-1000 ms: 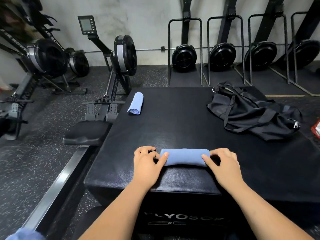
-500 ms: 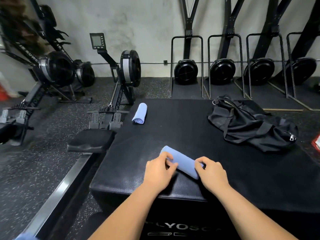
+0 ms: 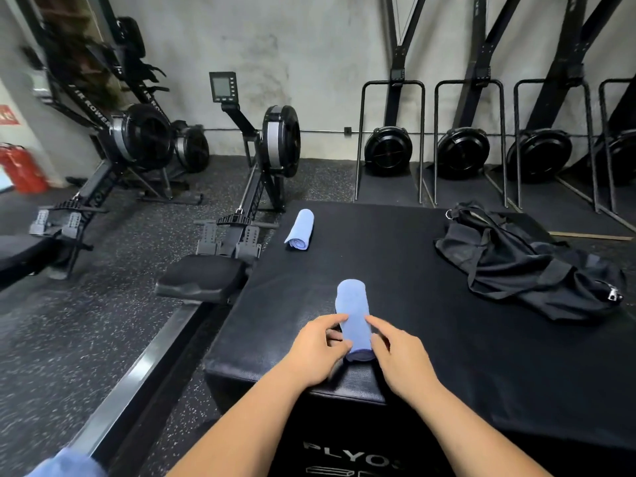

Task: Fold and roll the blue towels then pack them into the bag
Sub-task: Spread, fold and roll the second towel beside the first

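While the left hand point(image 3: 320, 349) is pinching the left side of a rolled blue towel point(image 3: 353, 311) with curled thumb and forefinger, the right hand point(image 3: 401, 356) is gripping the right side the same way, so the roll is being held between them at its near end. This towel is lying on a black padded counter point(image 3: 395, 263), close to the near edge, and is pointing almost straight away from the person. A second rolled towel point(image 3: 300, 230), also blue, is lying near the counter's far left corner, well apart from the first. A black bag point(image 3: 516, 263) is lying crumpled and flat on the right side of the counter, with straps trailing over it and a metal zip pull showing at its right end. Just left of the counter, a rowing machine point(image 3: 272, 149) is standing on a speckled rubber floor point(image 3: 86, 339). Upright fan machines point(image 3: 389, 151) are lining the grey wall point(image 3: 309, 46). A scrap of blue cloth point(image 3: 69, 464) is showing at the bottom left corner.
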{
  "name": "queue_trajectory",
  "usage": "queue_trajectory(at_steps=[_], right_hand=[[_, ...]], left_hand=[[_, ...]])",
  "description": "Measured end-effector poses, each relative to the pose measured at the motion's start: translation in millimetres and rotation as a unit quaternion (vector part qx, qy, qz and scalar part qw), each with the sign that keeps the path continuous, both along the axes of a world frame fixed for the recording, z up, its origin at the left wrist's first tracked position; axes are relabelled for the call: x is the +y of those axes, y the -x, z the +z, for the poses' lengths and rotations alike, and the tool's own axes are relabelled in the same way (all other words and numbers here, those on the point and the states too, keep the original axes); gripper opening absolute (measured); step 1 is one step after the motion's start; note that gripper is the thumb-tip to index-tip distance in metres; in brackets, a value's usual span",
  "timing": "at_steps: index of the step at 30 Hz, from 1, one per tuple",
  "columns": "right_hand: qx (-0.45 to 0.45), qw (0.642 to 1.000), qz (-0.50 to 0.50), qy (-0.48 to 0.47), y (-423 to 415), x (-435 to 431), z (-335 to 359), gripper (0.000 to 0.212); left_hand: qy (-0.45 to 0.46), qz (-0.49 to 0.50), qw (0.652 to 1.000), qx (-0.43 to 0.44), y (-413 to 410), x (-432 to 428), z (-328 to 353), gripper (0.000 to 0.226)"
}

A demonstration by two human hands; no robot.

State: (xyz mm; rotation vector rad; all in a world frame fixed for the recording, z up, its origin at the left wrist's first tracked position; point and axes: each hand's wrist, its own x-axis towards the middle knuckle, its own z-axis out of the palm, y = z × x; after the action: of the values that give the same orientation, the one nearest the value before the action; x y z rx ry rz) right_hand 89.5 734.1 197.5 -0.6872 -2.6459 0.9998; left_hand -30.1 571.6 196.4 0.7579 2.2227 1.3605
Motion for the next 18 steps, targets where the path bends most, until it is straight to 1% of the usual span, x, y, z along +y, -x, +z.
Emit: queue_trajectory(at_steps=[1,3,5,7,11,14,18], right_hand=[[-0.018,0.999,0.033,-0.019,-3,2,-2,0.048],[-0.033,0.994,0.086,-0.065,-8,8,-4,0.066],[-0.037,0.987,0.103,-0.115,-6,12,-5,0.079],[-0.027,0.984,0.096,-0.146,3,11,-6,0.078],[-0.018,0.978,0.081,-0.193,28,4,-10,0.066],[-0.017,0.98,0.055,-0.191,50,3,-9,0.064],[-0.027,0.981,0.039,-0.19,83,8,-6,0.062]], left_hand=[[-0.006,-0.002,1.0,-0.002,0,-2,-1,0.056],[-0.011,-0.007,1.0,0.001,0,-4,-2,0.055],[-0.003,-0.008,1.0,0.008,1,-4,-4,0.054],[0.008,-0.013,0.999,0.033,3,-2,-5,0.053],[0.04,-0.03,0.991,0.123,15,2,-3,0.054],[0.072,-0.026,0.986,0.149,34,1,-4,0.056],[0.082,-0.031,0.98,0.176,64,3,-3,0.048]])
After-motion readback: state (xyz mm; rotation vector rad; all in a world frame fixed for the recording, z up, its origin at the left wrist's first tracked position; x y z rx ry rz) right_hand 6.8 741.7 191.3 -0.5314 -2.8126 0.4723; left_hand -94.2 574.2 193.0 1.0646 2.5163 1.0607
